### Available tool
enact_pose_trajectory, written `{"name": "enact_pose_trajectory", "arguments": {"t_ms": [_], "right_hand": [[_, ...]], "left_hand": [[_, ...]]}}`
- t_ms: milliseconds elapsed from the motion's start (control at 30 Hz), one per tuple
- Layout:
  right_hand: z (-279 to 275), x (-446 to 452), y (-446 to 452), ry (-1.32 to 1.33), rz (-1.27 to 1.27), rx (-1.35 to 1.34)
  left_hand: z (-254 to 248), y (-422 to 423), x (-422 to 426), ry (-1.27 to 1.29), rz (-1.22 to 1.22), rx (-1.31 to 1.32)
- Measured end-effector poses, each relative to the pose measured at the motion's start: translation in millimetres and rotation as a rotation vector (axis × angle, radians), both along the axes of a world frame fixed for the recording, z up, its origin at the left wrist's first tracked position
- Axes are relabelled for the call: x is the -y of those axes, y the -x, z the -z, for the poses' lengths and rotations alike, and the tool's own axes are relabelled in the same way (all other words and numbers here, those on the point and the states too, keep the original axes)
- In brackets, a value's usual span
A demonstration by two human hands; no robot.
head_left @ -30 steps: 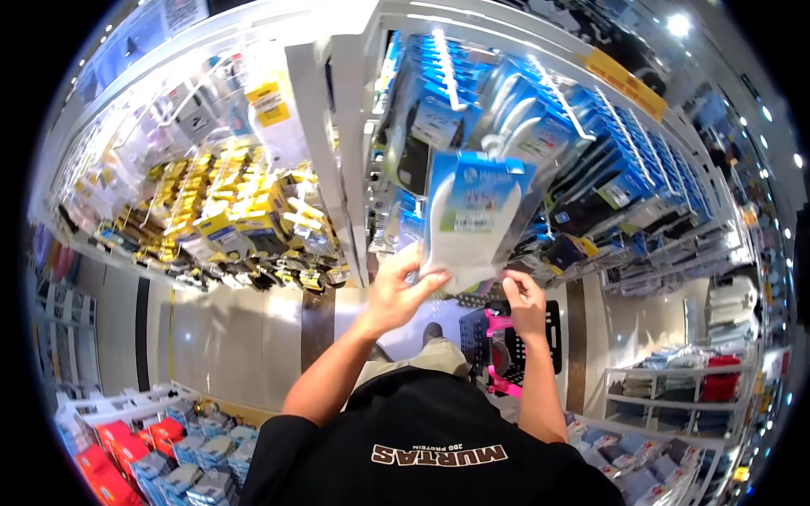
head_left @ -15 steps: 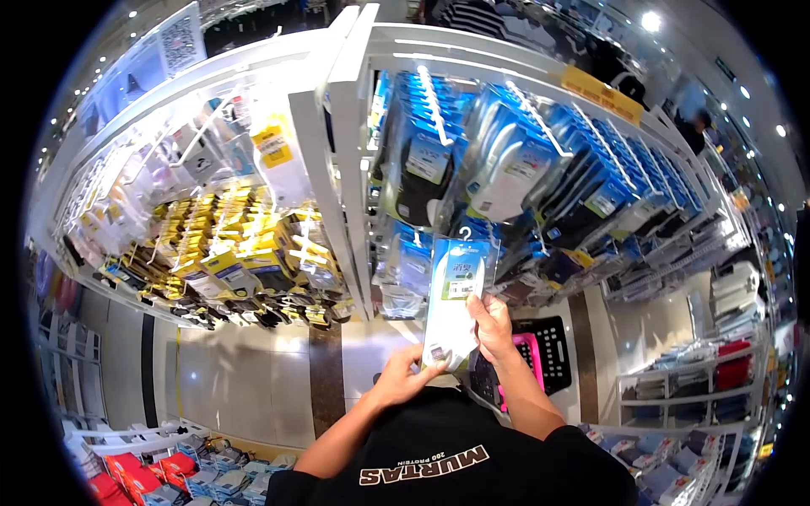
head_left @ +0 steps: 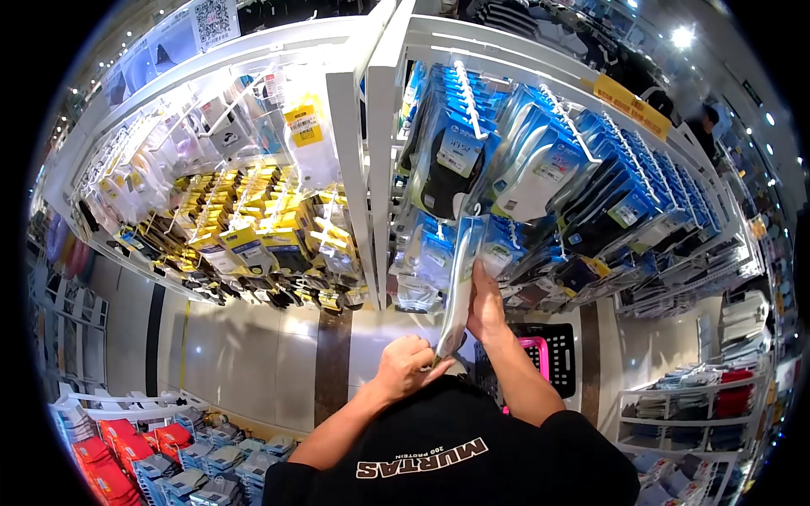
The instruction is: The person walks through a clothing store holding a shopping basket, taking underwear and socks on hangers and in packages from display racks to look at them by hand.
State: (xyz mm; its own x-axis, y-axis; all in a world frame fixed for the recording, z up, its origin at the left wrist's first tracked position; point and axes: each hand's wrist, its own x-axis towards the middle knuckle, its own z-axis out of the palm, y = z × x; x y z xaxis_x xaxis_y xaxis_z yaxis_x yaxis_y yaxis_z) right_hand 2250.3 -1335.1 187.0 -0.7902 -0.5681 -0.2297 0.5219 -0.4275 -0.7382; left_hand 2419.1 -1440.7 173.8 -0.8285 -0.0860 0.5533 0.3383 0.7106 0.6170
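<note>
A blue and white plastic package (head_left: 461, 282) with a hook at its top is held in front of the rack, turned nearly edge-on. My left hand (head_left: 407, 368) is closed on its lower end. My right hand (head_left: 487, 305) lies along its right side, thumb up, with the other fingers partly hidden behind it. Just beyond the package hang similar blue packages (head_left: 540, 173) on white hooks, and a dark one (head_left: 447, 173) to their left.
Yellow-labelled packages (head_left: 253, 228) hang left of a white rack post (head_left: 346, 135). A black basket (head_left: 557, 358) with a pink handle stands on the floor at the right. Red packs (head_left: 110, 464) lie on the lower-left shelf, and folded goods (head_left: 675, 396) fill the right shelves.
The package has come down from the rack toward my body and turned from face-on to edge-on. My right hand has taken hold of its side. The view has shifted slightly.
</note>
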Motion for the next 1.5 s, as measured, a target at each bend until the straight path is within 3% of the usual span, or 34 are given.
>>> {"name": "enact_pose_trajectory", "arguments": {"t_ms": [133,167,267,500,633,733,833,933,1067,1133,1167,1267,1500], "right_hand": [[-1.0,-6.6,17.9,0.006,0.039,-0.178],[-5.2,-7.6,25.4,-0.009,0.162,-0.218],[-42.3,-8.8,55.5,-0.320,0.408,-0.785],[-84.8,20.8,88.8,-0.419,0.501,-1.055],[-74.8,38.3,96.9,-0.329,0.448,-1.006],[-57.6,41.8,96.3,-0.530,0.355,-0.894],[-46.6,32.9,89.3,-0.546,0.355,-1.003],[-26.3,14.1,90.6,-0.563,0.435,-0.969],[-5.1,-25.1,101.7,-0.777,0.532,-0.927],[-5.2,-38.6,106.3,-0.669,0.577,-0.759],[2.7,-46.3,116.1,-0.659,0.629,-0.795],[-1.7,-57.1,134.8,-0.551,0.723,-0.815],[-52.5,-42.1,153.6,-0.602,0.769,-0.947]], "left_hand": [[1.6,1.6,-3.6,-0.137,0.063,0.136],[4.8,1.0,-4.2,-0.237,0.089,0.244],[23.0,-3.0,-1.8,-0.262,0.092,0.498],[34.5,-12.9,-3.3,-0.201,0.181,0.623],[39.1,-18.0,-2.4,-0.296,0.110,0.656],[40.0,-19.3,0.3,-0.332,0.057,0.660],[42.3,-21.3,3.6,-0.384,0.026,0.687],[49.0,-25.1,6.5,-0.397,0.002,0.724],[68.2,-34.7,11.5,-0.440,0.001,0.739],[72.5,-37.0,14.0,-0.487,-0.006,0.759],[72.9,-37.4,15.8,-0.497,-0.011,0.793],[75.6,-36.3,18.3,-0.442,0.001,0.804],[67.5,-34.2,17.8,-0.402,0.006,0.748]]}}
